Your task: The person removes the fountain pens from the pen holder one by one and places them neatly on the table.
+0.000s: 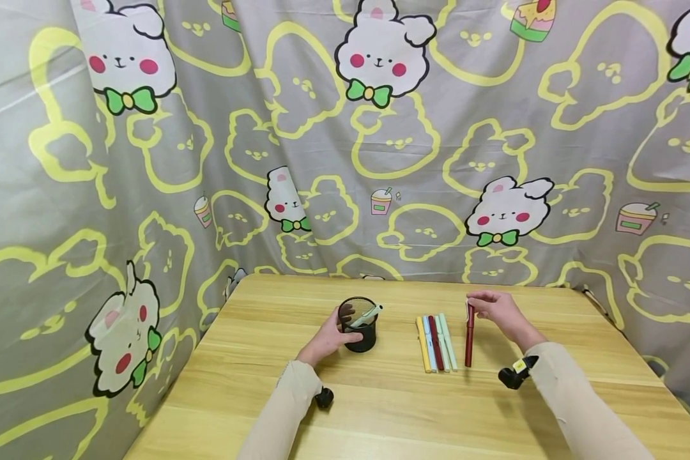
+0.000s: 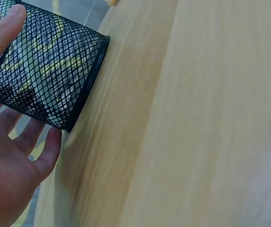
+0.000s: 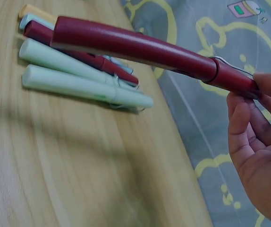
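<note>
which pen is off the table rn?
The dark red pen pinched at its cap end by the right hand, apart from the row of five pens lying flat; a pale one sits in the mesh cup.

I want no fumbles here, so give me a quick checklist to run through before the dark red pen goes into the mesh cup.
1. Right hand pinches the dark red pen at its cap end: ok.
2. Pen lifted off the wooden table: cannot tell; its far end may touch.
3. Left hand steadies the black mesh pen cup: ok.
4. Cup upright: ok.
5. Room in cup, one pale green pen inside: ok.
6. Row of five pens lies beside the held pen: ok.
</note>
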Demonstrator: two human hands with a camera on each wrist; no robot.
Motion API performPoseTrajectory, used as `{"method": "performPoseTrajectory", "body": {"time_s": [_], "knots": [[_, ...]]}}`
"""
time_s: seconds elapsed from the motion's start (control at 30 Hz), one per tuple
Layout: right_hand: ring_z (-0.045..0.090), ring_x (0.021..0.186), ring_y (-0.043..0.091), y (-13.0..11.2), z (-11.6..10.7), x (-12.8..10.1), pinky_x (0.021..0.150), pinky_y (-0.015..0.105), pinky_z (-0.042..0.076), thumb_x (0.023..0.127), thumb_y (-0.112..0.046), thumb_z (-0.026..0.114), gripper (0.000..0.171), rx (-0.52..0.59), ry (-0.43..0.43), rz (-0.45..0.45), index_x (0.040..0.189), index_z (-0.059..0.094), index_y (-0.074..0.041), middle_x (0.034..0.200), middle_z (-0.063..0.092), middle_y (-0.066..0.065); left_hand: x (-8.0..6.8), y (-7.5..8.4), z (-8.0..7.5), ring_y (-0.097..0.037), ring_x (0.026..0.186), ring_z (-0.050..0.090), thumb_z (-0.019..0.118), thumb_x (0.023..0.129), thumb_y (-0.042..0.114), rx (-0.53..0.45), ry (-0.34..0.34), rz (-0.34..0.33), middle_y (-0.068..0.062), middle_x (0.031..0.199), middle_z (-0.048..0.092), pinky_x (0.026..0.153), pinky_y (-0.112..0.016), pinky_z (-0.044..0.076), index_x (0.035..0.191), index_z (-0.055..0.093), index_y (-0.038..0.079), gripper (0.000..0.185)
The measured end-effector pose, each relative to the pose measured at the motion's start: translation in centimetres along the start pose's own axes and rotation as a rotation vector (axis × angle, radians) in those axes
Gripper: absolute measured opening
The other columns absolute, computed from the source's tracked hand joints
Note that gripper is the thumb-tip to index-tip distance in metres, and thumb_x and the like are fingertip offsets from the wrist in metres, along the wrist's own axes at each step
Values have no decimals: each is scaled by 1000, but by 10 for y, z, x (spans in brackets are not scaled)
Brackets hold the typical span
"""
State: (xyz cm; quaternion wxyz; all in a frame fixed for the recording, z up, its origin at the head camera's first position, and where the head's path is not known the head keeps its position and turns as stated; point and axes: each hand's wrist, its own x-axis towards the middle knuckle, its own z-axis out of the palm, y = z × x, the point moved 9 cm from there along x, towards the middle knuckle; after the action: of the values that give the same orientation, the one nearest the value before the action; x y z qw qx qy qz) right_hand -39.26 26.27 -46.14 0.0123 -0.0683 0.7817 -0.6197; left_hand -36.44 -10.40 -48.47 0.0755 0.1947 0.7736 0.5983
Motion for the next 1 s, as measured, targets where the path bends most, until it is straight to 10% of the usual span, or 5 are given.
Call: {"method": "performPoseTrajectory", "body": {"time_s": [1.0], "knots": [[62,76,10,52,12,7,73,30,52,92,-14,62,47,-70,-27,129,124,48,17,94,69,8,-2,1,0,-42,130,33,72,83,9,-9,-5,-12,-26,143,35,103,-54,28,143,32,2,72]]}}
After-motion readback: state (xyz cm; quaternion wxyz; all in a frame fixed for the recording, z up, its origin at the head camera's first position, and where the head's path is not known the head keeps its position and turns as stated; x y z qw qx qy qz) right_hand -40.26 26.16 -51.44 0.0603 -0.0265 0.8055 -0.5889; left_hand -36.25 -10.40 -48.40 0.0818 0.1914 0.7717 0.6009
